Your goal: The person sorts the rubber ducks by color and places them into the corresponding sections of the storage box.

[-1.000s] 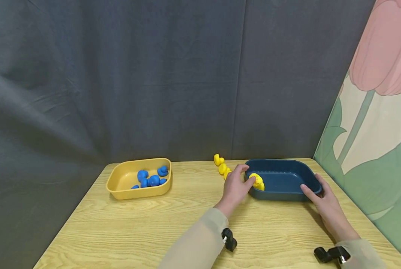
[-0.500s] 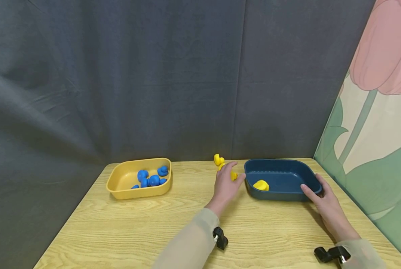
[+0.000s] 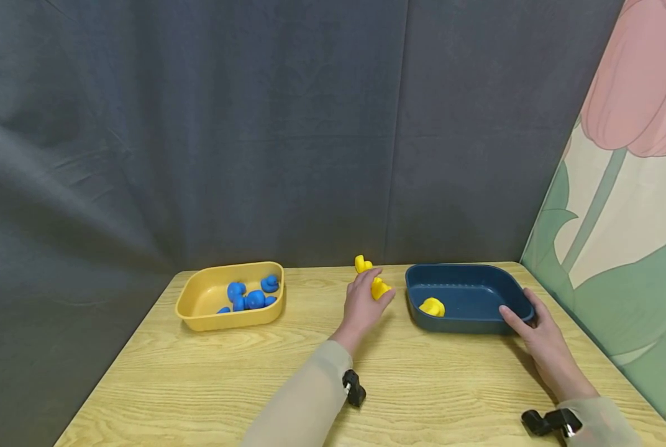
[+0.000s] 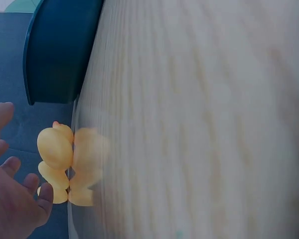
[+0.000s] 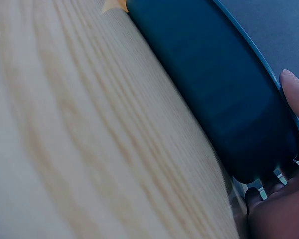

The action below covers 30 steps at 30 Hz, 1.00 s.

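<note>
My left hand [image 3: 362, 305] reaches over the table with thumb and fingers spread beside a yellow rubber duck [image 3: 379, 288]. In the left wrist view the fingers stand a little apart from that duck [image 4: 56, 148], with more yellow shapes lined up behind it. Another yellow duck [image 3: 362, 264] sits farther back, at the table's rear edge. At the right, my right hand [image 3: 547, 351] grips the end of a dark blue tray [image 3: 467, 325], its thumb over the rim and its fingers around the outside. Something yellow [image 3: 432, 307] lies inside the tray's near left corner.
A yellow tray [image 3: 199, 320] with several blue ducks [image 3: 255, 300] stands at the left of the wooden table [image 3: 210, 385]. A dark curtain [image 3: 310, 136] hangs along the back edge. On the right rises a wall panel [image 3: 640, 261] with a tulip print.
My left hand has let go of a yellow duck in the blue tray and moved left to the ducks on the table. The right hand has stayed at the tray's end.
</note>
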Available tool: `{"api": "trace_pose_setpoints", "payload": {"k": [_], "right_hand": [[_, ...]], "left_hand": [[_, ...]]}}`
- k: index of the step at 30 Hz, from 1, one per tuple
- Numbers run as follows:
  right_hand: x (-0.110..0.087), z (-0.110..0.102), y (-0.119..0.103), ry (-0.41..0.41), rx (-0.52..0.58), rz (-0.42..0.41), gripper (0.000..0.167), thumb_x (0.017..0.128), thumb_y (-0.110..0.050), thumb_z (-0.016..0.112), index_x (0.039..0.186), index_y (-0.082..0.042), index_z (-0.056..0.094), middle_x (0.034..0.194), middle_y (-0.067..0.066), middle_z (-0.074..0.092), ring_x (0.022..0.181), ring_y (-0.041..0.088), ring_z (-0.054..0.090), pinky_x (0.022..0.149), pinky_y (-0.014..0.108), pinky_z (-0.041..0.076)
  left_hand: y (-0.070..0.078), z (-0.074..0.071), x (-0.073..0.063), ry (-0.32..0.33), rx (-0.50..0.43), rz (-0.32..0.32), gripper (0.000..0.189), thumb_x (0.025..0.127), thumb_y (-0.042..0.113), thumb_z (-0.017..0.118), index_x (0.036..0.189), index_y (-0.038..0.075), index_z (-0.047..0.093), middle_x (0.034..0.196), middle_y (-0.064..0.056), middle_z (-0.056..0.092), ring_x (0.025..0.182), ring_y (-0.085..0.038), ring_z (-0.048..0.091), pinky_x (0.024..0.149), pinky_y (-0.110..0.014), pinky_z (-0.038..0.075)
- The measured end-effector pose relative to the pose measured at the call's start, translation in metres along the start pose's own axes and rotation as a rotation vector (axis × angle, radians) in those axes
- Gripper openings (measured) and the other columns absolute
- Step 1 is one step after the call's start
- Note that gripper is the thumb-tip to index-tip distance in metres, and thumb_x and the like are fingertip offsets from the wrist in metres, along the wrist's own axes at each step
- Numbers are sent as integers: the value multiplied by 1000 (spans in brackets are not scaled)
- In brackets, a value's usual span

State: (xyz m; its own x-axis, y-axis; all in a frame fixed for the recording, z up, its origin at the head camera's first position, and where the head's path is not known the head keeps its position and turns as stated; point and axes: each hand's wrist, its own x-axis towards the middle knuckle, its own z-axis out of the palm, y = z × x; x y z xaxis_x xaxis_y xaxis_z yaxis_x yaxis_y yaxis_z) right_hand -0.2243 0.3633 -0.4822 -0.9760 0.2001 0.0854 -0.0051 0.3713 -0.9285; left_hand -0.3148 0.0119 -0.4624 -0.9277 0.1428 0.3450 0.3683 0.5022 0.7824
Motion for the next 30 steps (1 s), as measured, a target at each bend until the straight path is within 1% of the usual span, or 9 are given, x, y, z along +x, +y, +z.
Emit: {"api": "trace_pose_setpoints", "payload": {"k": [1,3,12,17,19,25,30], "right_hand": [[0,0,0,0,-2,-3,96,115,-43,59,177,-14,-7,182,19,-11,165,49,-3,101,-3,17],[0,0,0,-1,-3,-12,96,115,-42,59,177,-13,-7,182,20,-11,165,50,-2,93,-6,19],[1,0,2,1,0,-10,96,115,-42,60,177,-14,-7,182,20,-11,165,50,-2,92,-6,20],[0,0,1,2,4,-9,96,115,-42,60,177,-13,-7,182,20,-11,165,50,-2,92,-6,20],[0,0,1,0,12,-7,96,115,-42,60,177,-13,-7,182,20,-11,165,50,-2,93,-6,21],[2,0,1,7,30,-3,98,114,-42,61,177,-12,-7,182,20,-10,165,51,1,94,-6,22],[1,0,0,7,28,-2,98,114,-42,61,177,-11,-6,182,21,-10,165,50,-1,93,-6,22]], "left_hand": [[-1,0,0,-10,1,-6,57,104,27,80,155,10,63,160,-10,58,139,-39,53,118,-49,49],[-2,-1,1,-27,11,-12,57,104,27,80,155,10,64,160,-9,58,140,-39,52,118,-49,48],[-12,1,5,-57,60,18,57,101,28,83,151,8,66,159,-11,60,140,-42,52,116,-51,48],[-14,1,6,-99,74,9,59,101,30,83,155,12,64,158,-9,62,142,-40,52,118,-50,47],[-14,1,7,-118,76,-8,61,102,30,83,157,14,63,159,-8,62,143,-39,51,119,-49,47],[-14,2,7,-148,75,-28,63,102,30,82,159,15,60,159,-7,61,143,-40,50,119,-53,46],[-15,3,7,-158,68,-46,62,103,31,81,159,16,60,158,-5,62,143,-39,50,118,-53,46]]}}
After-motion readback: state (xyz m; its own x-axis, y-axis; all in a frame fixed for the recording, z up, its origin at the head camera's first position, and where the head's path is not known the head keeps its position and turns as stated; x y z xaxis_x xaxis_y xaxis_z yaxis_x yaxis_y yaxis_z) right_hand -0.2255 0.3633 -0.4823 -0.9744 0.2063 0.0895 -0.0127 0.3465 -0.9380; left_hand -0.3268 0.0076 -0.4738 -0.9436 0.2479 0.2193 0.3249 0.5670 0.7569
